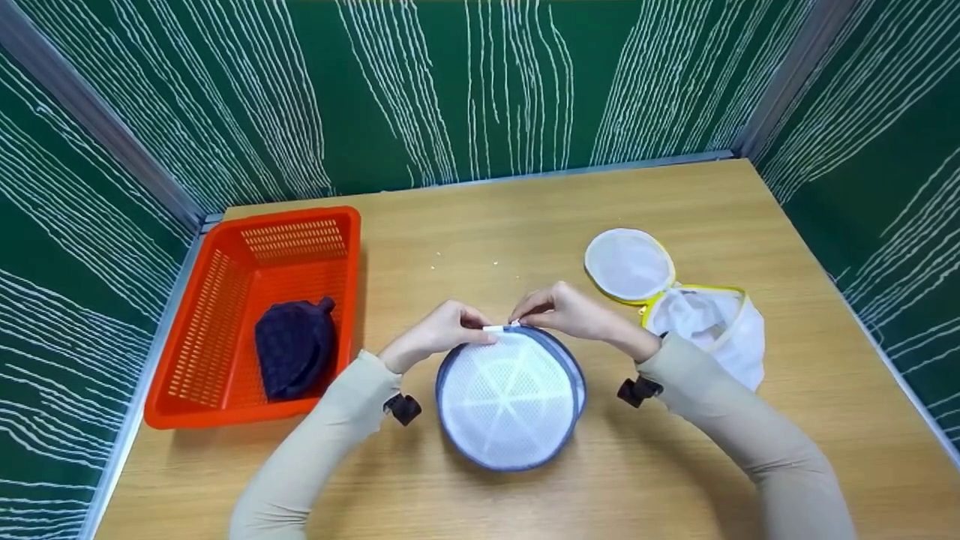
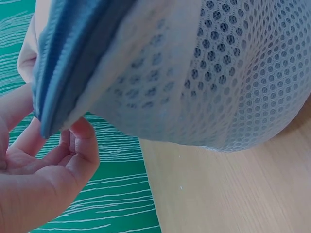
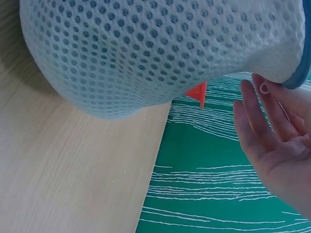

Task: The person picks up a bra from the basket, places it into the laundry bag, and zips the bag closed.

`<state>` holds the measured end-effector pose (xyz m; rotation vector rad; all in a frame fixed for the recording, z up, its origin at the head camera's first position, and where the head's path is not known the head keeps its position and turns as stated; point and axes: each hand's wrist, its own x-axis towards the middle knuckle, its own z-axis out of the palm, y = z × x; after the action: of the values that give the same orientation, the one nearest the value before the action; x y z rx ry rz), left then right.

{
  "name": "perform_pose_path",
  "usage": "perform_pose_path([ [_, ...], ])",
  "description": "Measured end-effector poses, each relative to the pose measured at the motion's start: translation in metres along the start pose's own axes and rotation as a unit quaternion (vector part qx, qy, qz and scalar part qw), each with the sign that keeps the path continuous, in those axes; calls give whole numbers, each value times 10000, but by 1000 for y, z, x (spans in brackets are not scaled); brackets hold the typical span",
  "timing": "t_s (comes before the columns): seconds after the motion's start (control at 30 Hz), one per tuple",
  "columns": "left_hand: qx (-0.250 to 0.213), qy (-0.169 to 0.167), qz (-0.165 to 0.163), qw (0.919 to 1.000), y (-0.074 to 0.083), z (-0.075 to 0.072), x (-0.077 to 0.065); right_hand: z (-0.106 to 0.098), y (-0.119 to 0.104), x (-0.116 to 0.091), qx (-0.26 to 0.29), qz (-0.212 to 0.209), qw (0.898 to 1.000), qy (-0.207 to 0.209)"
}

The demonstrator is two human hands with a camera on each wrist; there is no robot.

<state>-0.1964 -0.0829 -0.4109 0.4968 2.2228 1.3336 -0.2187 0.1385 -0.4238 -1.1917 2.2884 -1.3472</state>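
A round white mesh laundry bag (image 1: 504, 401) with blue-grey zipper trim (image 2: 73, 63) is held in front of me, its honeycomb mesh side (image 3: 126, 53) filling much of the wrist views. My left hand (image 1: 442, 330) pinches the rim at the top, beside a white label (image 1: 493, 328). Just right of it, my right hand (image 1: 566, 311) pinches the zipper pull, whose small white ring (image 3: 264, 89) shows at the fingertips. Whether the zipper is fully closed cannot be made out.
An orange plastic basket (image 1: 346, 300) stands at the left with a dark navy folded pouch (image 1: 294, 349) inside. To the right lies a white mesh bag (image 1: 739, 345) with yellow zipper trim, its round lid (image 1: 628, 264) flipped back. Green panels (image 1: 525, 90) with white streaks enclose the table (image 1: 450, 232).
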Motion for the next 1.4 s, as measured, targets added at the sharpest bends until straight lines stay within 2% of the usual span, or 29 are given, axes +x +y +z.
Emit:
perform_pose_path([
  [0.13,15,96,51,9999,-2,0,-1,4,-1,-2,-469,-290,9977,383],
  [0.27,73,246,134,9996,-3,1,-4,8,-2,-6,-953,-706,9901,753],
  [0.47,129,589,302,9977,-7,4,-8,12,-1,-11,-1197,-1046,9815,1071],
  [0.63,108,1049,191,9942,-15,7,-12,12,0,-15,-1295,-1115,9768,1294],
  [0.87,-333,1532,19,9876,-23,9,-21,11,6,-25,-1307,-1163,9714,1605],
  [0.9,-395,1604,30,9863,-21,9,-24,11,8,-26,-1318,-1158,9706,1646],
  [1.07,-660,2039,148,9766,-30,11,-29,10,13,-34,-1211,-1142,9697,1785],
  [1.2,-865,2382,65,9673,-43,14,-31,11,17,-42,-1175,-1095,9688,1885],
  [1.3,-906,2523,-46,9634,-48,16,-34,13,18,-46,-1219,-1093,9674,1931],
  [1.4,-866,2507,-67,9642,-49,18,-37,16,19,-47,-1337,-1146,9633,2026],
])
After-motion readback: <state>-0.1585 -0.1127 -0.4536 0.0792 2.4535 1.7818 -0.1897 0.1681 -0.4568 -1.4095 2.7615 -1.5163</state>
